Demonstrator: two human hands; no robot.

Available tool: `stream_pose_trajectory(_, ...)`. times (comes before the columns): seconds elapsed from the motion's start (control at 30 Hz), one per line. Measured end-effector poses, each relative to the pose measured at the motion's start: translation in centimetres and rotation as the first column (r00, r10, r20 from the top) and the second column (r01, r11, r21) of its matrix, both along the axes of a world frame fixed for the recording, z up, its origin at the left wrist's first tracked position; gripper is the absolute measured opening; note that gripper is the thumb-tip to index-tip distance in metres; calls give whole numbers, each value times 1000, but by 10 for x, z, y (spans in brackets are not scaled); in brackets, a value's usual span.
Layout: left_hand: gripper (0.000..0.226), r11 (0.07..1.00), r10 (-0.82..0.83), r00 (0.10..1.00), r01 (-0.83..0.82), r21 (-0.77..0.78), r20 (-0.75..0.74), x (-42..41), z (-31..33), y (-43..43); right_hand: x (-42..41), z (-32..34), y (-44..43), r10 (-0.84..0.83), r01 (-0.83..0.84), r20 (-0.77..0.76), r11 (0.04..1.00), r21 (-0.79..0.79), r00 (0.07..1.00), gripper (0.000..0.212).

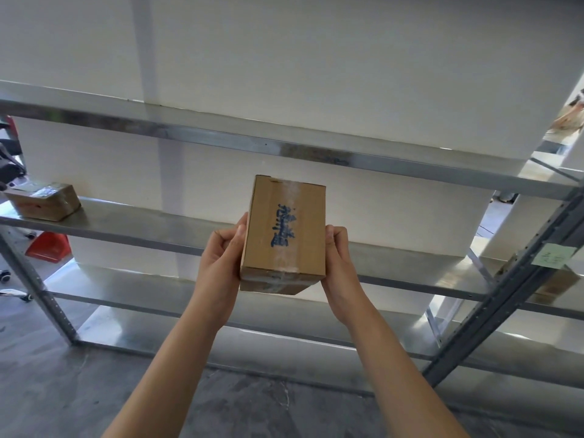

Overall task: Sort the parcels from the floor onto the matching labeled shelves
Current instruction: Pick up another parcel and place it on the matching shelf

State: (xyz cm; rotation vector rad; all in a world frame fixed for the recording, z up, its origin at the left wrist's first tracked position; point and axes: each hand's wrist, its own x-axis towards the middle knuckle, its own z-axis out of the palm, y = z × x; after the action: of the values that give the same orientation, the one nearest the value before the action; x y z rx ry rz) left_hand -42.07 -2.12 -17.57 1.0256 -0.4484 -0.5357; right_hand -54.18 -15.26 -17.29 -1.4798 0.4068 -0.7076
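Note:
A taped cardboard parcel with blue handwriting on its top is held in the air in front of the metal shelving. My left hand grips its left side and my right hand grips its right side. The parcel hovers at the front edge of the middle shelf. A pale green label note is stuck on the right upright; its writing is too small to read.
Another brown parcel lies at the left end of the middle shelf. A further box sits behind the right upright. A red object and chair wheels lie on the floor at left. White wall stands behind the shelves.

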Motion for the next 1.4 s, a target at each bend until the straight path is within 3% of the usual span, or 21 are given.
stream_pose_trajectory(0.17, 23, 1000, -14, 999, 14, 0, 44, 2, -7, 4, 1, -4, 3, 12, -12, -4, 1000, 23, 1000, 46)
stream_pose_trajectory(0.3, 39, 995, 12, 990, -26, 101, 139, 3, -7, 7, 4, -8, 3, 20, -20, 5, 999, 47, 1000, 46)
stream_pose_trajectory(0.4, 36, 984, 49, 969, -88, 152, 242, 3, -6, 8, 4, -9, 2, 12, -16, 48, 997, 77, 999, 44)
stream_pose_trajectory(0.7, 29, 983, 3, 950, -61, 176, 312, 3, -12, 9, 11, -3, -7, -212, 200, 31, 953, 226, 977, 15)
stream_pose_trajectory(0.87, 27, 987, -18, 960, -27, 159, 278, 2, -16, 9, 10, 5, -10, -186, 167, 56, 955, 245, 981, 11)
stream_pose_trajectory(1.1, 28, 993, 81, 988, -92, 80, 130, -5, -17, 9, -1, 12, -20, 55, -54, -39, 998, 10, 998, 46)
stream_pose_trajectory(1.4, 29, 990, 132, 990, -134, 34, 55, -7, -10, 7, -7, 14, -14, 104, -109, -76, 992, -65, 992, 47)
